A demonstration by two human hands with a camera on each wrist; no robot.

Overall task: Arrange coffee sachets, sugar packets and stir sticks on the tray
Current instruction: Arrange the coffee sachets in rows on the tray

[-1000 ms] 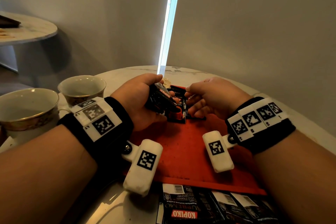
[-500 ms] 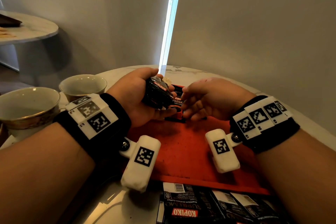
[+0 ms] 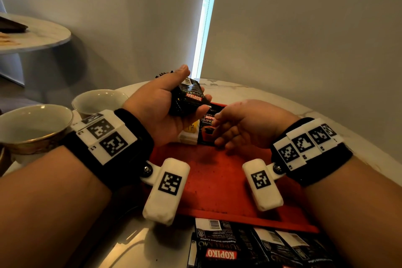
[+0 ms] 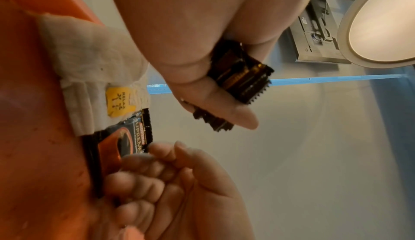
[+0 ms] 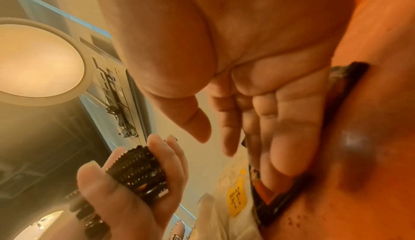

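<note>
My left hand (image 3: pixel 191 91) grips a stack of black Kopiko coffee sachets (image 3: pixel 190 99) above the far end of the red tray (image 3: pixel 217 183). The stack's serrated ends (image 4: pixel 242 78) stick out past the thumb. One coffee sachet (image 3: pixel 206 125) lies flat at the tray's far end. My right hand (image 3: pixel 217 131) rests on it with fairly straight fingers (image 5: pixel 280 148) pressing it down. Just left of that sachet lie white packets with a yellow label (image 4: pixel 119 103), partly hidden under my left hand in the head view. No stir sticks are in view.
Several more Kopiko sachets (image 3: pixel 239 248) lie on the marble table at the tray's near edge. Two ceramic cups (image 3: pixel 34 128) (image 3: pixel 97 100) stand to the left. A wall rises close behind the table. A second round table (image 3: pixel 32 37) stands far left.
My left hand has risen off the tray with the stack and turned it label up. The right hand has stayed low, and one sachet now shows under its fingers.
</note>
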